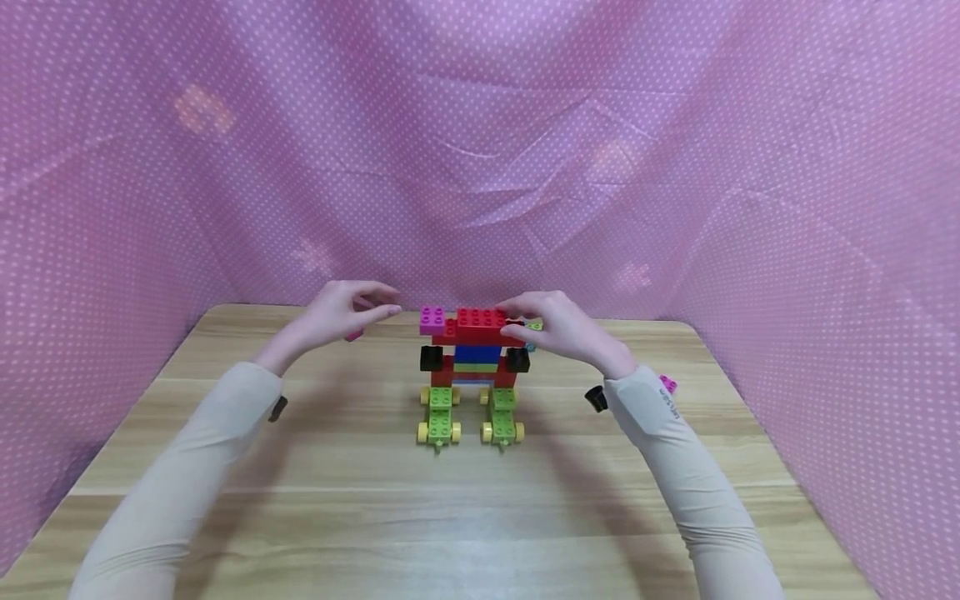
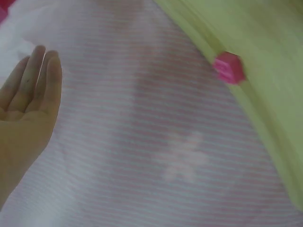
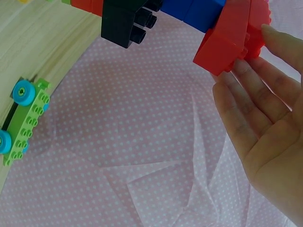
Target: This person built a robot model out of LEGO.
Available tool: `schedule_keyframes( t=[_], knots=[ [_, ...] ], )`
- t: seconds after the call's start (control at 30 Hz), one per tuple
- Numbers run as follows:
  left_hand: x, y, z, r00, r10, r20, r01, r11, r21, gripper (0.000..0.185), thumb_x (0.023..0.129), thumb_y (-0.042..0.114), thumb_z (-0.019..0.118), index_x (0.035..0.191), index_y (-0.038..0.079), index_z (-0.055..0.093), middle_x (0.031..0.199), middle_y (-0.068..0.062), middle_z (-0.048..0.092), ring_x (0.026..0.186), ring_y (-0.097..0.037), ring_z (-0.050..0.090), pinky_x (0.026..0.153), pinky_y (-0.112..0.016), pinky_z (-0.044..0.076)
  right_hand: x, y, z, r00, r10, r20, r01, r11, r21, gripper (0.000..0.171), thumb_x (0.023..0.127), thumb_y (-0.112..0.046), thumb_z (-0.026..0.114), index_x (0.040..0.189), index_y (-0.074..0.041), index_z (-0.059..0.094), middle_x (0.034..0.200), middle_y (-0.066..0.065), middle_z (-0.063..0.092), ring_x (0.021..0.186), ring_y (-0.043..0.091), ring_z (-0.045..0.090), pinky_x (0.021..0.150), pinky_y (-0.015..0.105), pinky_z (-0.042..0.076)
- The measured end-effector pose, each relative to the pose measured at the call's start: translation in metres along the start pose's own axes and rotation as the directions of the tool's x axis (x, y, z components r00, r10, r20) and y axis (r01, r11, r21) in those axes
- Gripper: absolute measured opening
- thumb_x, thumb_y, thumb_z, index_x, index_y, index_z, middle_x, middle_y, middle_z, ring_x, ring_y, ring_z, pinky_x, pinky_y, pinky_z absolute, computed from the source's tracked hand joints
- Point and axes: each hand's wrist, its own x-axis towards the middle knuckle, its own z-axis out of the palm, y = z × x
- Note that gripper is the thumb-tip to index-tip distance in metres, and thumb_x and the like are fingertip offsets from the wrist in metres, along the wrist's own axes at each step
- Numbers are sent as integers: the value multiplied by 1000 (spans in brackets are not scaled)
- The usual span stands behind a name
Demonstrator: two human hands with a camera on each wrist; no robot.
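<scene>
A toy-brick build (image 1: 477, 358) stands mid-table on two lime-green wheeled bases (image 1: 439, 417) with yellow wheels. Red and blue bricks form its upright part, and a black brick (image 1: 431, 358) juts out on each side. On top are a large red brick (image 1: 480, 317) and, at the left end, a pink brick (image 1: 432, 320). My right hand (image 1: 558, 323) pinches the right end of the top red brick, thumb in front and fingers behind. Left of the pink brick, my left hand (image 1: 341, 310) hovers holding nothing, its thumb and fingers apart.
A loose pink brick (image 2: 229, 68) lies near the table's back edge, mostly covered by my left hand in the head view. Behind the right hand is a green wheeled base (image 3: 26, 120) with blue wheels. Another pink brick (image 1: 668, 384) lies at the right. A dotted pink curtain (image 1: 480, 167) encloses the table.
</scene>
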Motion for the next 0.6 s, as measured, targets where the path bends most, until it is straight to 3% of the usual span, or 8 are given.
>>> schedule_keyframes(
  t=[0.2,0.37,0.5,0.6],
  knots=[
    [-2,-34,-5,991,-118,-71,119,993,11,51,99,41,58,135,6,58,129,-20,66,111,-36,66,97,-51,55,0,0,-1,1000,5,3,-5,1000,-13,36,93,-23,70,125,-7,67,119,9,73,103,21,71,92,39,59],
    [-1,-61,-3,980,-165,-115,170,985,33,50,100,33,59,136,-2,54,125,-25,65,111,-39,64,96,-52,54,0,3,-1,1000,-1,3,1,1000,-17,36,93,-24,70,125,-7,67,119,9,73,104,21,70,91,39,59],
    [1,-80,1,977,-188,-99,195,979,64,52,100,26,58,136,-10,50,127,-33,60,113,-44,60,101,-56,50,1,3,-1,1000,6,11,-6,1000,-17,37,93,-24,70,126,-7,67,119,8,73,103,20,70,91,40,59],
    [1,-93,6,972,-231,-43,234,970,61,57,100,26,57,139,-13,44,135,-37,52,121,-49,53,106,-59,45,1,3,-2,1000,15,17,-15,1000,-21,38,93,-25,70,126,-7,67,119,8,73,103,20,70,91,39,59]
  ],
)
